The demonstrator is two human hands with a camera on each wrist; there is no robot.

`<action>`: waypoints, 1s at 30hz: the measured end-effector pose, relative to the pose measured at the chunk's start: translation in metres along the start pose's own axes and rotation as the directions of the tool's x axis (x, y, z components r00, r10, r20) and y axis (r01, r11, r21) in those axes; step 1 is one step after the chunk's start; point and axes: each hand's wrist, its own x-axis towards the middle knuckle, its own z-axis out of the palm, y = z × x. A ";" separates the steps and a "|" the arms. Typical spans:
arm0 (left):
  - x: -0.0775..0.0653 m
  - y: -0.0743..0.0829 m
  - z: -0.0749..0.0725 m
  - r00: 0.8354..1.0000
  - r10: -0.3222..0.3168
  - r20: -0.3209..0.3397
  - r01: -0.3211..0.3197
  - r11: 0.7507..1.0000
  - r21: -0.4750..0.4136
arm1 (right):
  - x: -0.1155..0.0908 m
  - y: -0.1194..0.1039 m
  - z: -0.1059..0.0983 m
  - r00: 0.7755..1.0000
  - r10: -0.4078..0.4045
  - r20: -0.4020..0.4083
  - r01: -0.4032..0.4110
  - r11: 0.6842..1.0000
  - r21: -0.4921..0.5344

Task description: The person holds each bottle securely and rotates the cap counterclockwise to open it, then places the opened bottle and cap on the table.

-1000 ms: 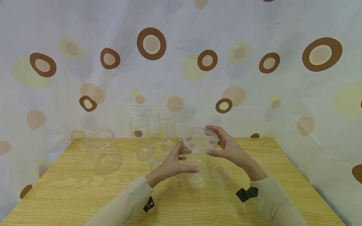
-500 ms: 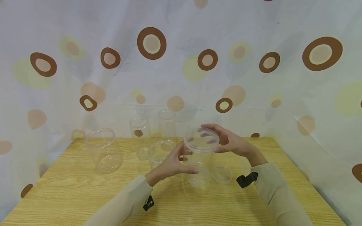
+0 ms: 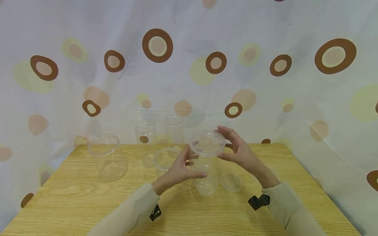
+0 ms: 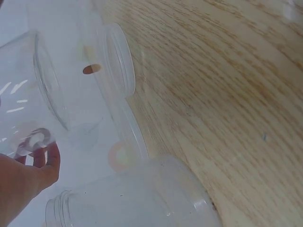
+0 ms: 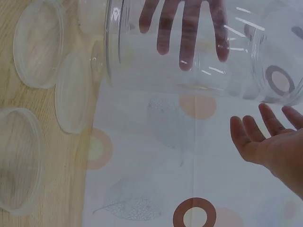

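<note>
My left hand grips a clear plastic jar by its side, thumb in front and fingers behind. In the right wrist view those fingers show spread through the jar wall. A clear round lid sits on the jar's top. My right hand is beside this lid, thumb near the front of the rim and index fingertip by the far edge. The right wrist view shows the right hand with loosely bent fingers, their tips close to the lid end.
Open clear jars stand left: a wide one, two tall ones, and one partly behind my left hand. Flat clear lids lie right on the wooden table, one near the held jar. A patterned sheet hangs behind.
My right hand went around the lid's rim toward the back, and its fingers now sit farther out from the edge. The jar shifted slightly left; the left hand keeps its grip.
</note>
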 end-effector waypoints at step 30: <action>0.009 -0.031 -0.004 0.991 0.076 0.114 -0.078 0.997 0.017 | 0.014 0.011 -0.020 0.924 -0.073 0.376 -0.058 0.943 0.328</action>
